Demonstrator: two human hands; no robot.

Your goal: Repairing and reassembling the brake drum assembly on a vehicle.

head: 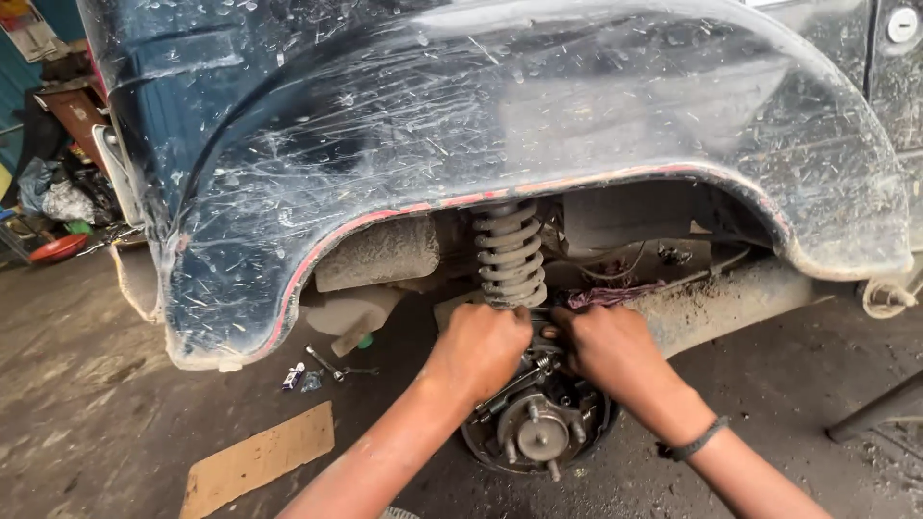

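Under a scratched dark wheel arch (538, 115) with a red-edged rim, a bare wheel hub (541, 434) with studs and brake parts shows, the wheel being off. A dusty coil spring (511, 252) stands right above it. My left hand (478, 348) is closed over the top of the brake assembly just below the spring. My right hand (610, 348) grips the same area from the right, a dark band on its wrist. What the fingers hold is hidden by the backs of the hands.
A piece of cardboard (258, 458) lies on the stained concrete floor at lower left. A metal tool (332, 366) and a small tube (293, 376) lie under the car. Clutter and a red bowl (58, 249) sit far left. A dark bar (880, 410) slants in at right.
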